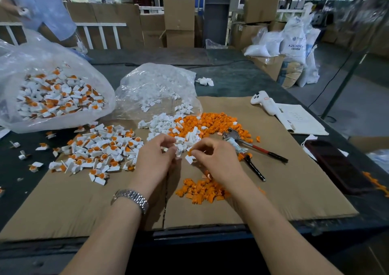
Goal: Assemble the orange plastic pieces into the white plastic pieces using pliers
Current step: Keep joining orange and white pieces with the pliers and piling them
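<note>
The worktop carries a sheet of cardboard along its near edge, and most of the job's output sits toward the left edge: a large clear bag already heaped with joined white-and-orange parts, and just in front of it a loose heap of finished parts spread over the cardboard's left half. A second clear bag near the middle still holds plain white plastic pieces, which spill out beside a broad heap of orange plastic pieces; a smaller orange pile lies close to the near edge. So a good share looks done, yet plenty of stock remains. The pliers lie untouched on the cardboard, right of both hands. The left hand has its fingers curled around what seems a white piece, and the right hand pinches a small orange piece at its fingertips, the two held close together above the cardboard's middle, probably about to be mated.
</note>
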Available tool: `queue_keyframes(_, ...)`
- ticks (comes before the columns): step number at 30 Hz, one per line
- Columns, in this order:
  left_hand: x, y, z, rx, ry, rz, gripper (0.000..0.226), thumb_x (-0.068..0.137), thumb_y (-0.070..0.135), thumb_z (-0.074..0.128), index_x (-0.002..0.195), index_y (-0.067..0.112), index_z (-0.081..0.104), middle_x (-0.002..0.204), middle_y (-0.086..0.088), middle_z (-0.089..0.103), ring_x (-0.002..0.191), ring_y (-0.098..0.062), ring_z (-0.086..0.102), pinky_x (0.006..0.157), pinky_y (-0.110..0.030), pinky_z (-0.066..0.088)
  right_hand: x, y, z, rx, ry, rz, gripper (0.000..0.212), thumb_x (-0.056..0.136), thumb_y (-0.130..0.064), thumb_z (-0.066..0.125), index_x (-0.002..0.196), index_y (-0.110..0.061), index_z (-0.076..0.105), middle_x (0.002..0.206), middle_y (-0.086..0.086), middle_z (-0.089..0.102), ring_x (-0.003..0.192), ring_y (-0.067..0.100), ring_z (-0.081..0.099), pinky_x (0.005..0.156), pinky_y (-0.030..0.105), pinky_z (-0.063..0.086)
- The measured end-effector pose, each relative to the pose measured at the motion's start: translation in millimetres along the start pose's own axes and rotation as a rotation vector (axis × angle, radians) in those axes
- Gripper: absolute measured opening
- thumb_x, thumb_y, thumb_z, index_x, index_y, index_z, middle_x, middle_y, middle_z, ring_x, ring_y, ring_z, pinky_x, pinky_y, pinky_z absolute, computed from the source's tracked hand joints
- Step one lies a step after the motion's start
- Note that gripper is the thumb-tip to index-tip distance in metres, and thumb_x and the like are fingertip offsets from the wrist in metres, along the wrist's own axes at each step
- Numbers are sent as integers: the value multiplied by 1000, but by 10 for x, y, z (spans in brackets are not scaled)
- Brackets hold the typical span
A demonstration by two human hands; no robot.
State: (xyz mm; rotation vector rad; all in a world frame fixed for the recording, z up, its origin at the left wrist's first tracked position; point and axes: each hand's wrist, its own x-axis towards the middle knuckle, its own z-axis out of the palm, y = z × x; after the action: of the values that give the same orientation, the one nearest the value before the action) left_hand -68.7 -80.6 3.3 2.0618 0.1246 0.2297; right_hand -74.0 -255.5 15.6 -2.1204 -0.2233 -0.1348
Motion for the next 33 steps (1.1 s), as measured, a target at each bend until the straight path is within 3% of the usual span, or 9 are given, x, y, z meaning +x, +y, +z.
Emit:
queue_keyframes(2, 89, -24, 19, 358, 39, 128, 21, 98, 25, 68, 119, 25, 70, 104, 10, 64, 95, -11, 61, 85, -26, 47, -13, 19, -25, 21, 21, 23, 4, 94, -20, 69, 92, -22, 73, 86, -8, 71, 76, 5, 70, 72, 25, 58)
queue_keyframes(5, 142, -41, 69, 534, -8, 171, 21, 97, 29, 69, 116, 21, 73, 105, 2, 67, 86, -11, 56, 75, -24, 42, -34, 37, -44, 46, 24, 40, 4, 95, -21, 68, 95, -22, 72, 87, -6, 71, 79, 9, 71, 79, 38, 61)
queue_keyframes(9, 89, -83, 67, 561, 25, 220, 9, 97, 22, 69, 103, 21, 75, 100, 0, 73, 87, -16, 65, 74, -27, 50, -60, 78, -78, 47, 36, 56, 5, 95, -21, 68, 95, -24, 72, 83, -9, 70, 72, 3, 69, 76, 32, 62)
queue_keyframes(13, 48, -91, 42, 581, 40, 248, 3, 96, 25, 71, 94, 23, 72, 96, 4, 67, 85, -12, 58, 71, -25, 44, -63, 104, -84, 22, 41, 58, 6, 95, -22, 67, 98, -24, 72, 84, -11, 69, 73, 0, 68, 72, 23, 59)
queue_keyframes(21, 102, -23, 54, 543, -17, 197, 11, 96, 16, 67, 102, 18, 77, 104, 0, 73, 88, -14, 64, 74, -23, 49, -82, 41, -92, 46, 41, 72, 5, 94, -19, 68, 95, -22, 72, 81, -7, 71, 72, 4, 70, 71, 26, 61)
queue_keyframes(24, 47, -14, -26, 310, -54, 47, 12, 92, 11, 71, 97, 21, 73, 91, 1, 75, 77, -14, 69, 71, -25, 56, -98, -11, -82, 122, 29, 107, 2, 93, -18, 70, 95, -18, 71, 82, 0, 73, 73, 11, 72, 73, 37, 63)
queue_keyframes(26, -53, 0, -103, -161, -116, -161, 19, 91, 6, 72, 103, 20, 74, 88, -9, 78, 80, -22, 76, 71, -35, 63, -109, -69, -58, 222, 23, 129, 2, 94, -17, 69, 95, -16, 69, 84, 3, 73, 74, 15, 73, 71, 43, 63)
queue_keyframes(29, -168, 13, -152, -890, -242, -414, 29, 81, -4, 73, 110, 0, 73, 101, -21, 78, 90, -28, 78, 69, -26, 63, -115, -155, -20, 263, 33, 100, 5, 95, -23, 67, 97, -19, 69, 84, -1, 71, 76, 11, 70, 69, 33, 62)
queue_keyframes(33, -184, -31, -162, -1036, -309, -376, 30, 76, -4, 70, 105, -5, 76, 109, -25, 75, 93, -27, 78, 73, -25, 62, -111, -215, 56, 164, 33, 28, 5, 95, -27, 67, 94, -23, 69, 85, -9, 69, 80, 4, 65, 72, 19, 53)
